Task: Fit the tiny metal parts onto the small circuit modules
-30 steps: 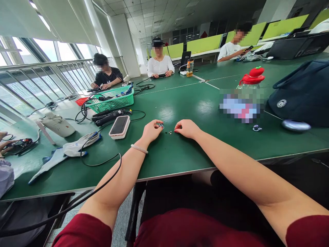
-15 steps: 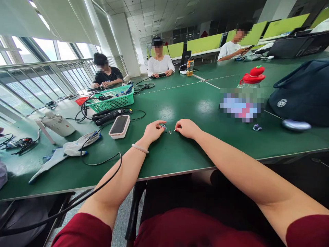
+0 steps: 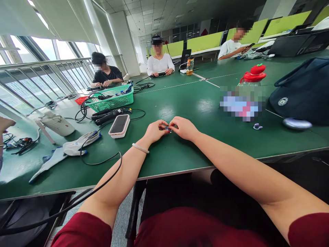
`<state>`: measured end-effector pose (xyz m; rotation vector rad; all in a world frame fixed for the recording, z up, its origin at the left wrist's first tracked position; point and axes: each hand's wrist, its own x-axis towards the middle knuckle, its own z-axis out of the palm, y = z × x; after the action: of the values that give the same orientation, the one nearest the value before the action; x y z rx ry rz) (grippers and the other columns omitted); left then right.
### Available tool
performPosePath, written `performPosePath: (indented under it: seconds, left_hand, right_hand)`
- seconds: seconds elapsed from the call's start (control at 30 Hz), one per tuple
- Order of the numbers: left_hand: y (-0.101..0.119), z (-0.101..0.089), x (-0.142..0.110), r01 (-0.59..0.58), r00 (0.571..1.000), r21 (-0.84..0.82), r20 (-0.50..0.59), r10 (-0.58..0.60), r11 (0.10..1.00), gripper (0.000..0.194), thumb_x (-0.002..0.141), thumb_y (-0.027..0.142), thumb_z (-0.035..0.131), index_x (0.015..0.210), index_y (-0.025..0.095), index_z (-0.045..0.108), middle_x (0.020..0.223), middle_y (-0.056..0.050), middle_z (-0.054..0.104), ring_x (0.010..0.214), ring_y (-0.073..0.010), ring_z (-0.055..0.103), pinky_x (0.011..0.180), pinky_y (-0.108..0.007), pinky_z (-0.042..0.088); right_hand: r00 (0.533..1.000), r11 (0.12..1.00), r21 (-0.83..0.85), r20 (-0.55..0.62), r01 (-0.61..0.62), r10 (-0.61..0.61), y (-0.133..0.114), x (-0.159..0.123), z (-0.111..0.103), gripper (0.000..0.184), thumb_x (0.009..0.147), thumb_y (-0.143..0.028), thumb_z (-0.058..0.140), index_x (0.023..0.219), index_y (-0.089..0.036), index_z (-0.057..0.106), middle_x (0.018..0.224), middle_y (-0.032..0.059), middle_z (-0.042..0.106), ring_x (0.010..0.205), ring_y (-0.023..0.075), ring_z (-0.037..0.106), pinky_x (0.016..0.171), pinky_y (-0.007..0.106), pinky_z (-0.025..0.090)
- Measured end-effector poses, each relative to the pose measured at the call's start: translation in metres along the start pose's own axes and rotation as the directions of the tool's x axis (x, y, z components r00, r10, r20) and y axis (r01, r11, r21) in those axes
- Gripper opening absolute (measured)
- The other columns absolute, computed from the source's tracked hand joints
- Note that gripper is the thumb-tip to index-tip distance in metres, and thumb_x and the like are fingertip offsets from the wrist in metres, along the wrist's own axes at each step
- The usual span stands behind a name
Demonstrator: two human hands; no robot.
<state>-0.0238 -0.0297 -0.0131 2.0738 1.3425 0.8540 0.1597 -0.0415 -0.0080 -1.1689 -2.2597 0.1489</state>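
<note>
My left hand [image 3: 155,131] is closed in a pinch on a small dark-and-white piece [image 3: 167,128], perhaps part of a tiny assembly; its exact kind is too small to make out. From the other side, my right hand [image 3: 183,128] meets it, thumb and forefinger pinched together at the piece's right edge. Whatever lies between the right fingertips is hidden. Both hands are just above the green table [image 3: 164,157], with the fingertips nearly touching. A tiny light bit [image 3: 170,131] shows just below the right fingertips.
Left of my hands are a pink-cased phone-like device [image 3: 119,126], work gloves [image 3: 74,146], a green basket [image 3: 113,103] and a cable [image 3: 102,163] crossing over my left forearm. A red-lidded bottle [image 3: 253,75], a dark bag [image 3: 303,92] and a purple oval object [image 3: 297,124] stand right. Several people sit around.
My right hand has moved left to meet the piece in my left hand, closing the gap between them. The left hand has shifted slightly right. At the far left edge, another person's hand has appeared.
</note>
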Motion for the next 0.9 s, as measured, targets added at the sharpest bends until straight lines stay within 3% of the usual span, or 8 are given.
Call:
performPosePath:
  seconds: [0.47,0.7,0.9]
  left_hand:
    - [-0.002,0.002,0.000,-0.028,1.000,-0.064,-0.008,0.028,0.998,0.030,0.063,0.032,0.076,0.085,0.018,0.062,0.078,-0.001,0.067,0.074,-0.0139,0.061,0.072,-0.028,0.047]
    - [-0.004,-0.003,0.002,0.113,0.981,0.037,-0.165,-0.106,0.993,0.025,0.061,0.025,0.076,0.080,0.018,0.061,0.076,-0.002,0.067,0.072,-0.0151,0.061,0.070,-0.028,0.047]
    - [-0.005,-0.004,0.003,0.167,0.972,0.051,-0.177,-0.156,0.985,0.024,0.062,0.024,0.076,0.079,0.019,0.060,0.076,-0.002,0.067,0.072,-0.0156,0.062,0.069,-0.029,0.047]
  right_hand:
    - [0.998,0.997,-0.040,0.030,0.063,-0.062,-0.003,-0.001,-0.001,0.018,0.090,-0.022,0.052,0.090,-0.018,0.070,0.096,0.0064,0.066,0.084,0.0173,0.060,0.074,0.028,0.042]
    - [0.997,0.996,-0.090,0.070,-0.011,0.018,0.001,-0.001,0.000,0.018,0.089,-0.023,0.054,0.090,-0.018,0.071,0.094,0.0070,0.067,0.086,0.0190,0.060,0.075,0.030,0.043]
    - [0.993,0.992,-0.126,0.121,-0.001,0.017,0.004,0.000,0.009,0.018,0.084,-0.033,0.063,0.086,-0.018,0.072,0.092,0.0091,0.067,0.091,0.0237,0.057,0.083,0.036,0.044]
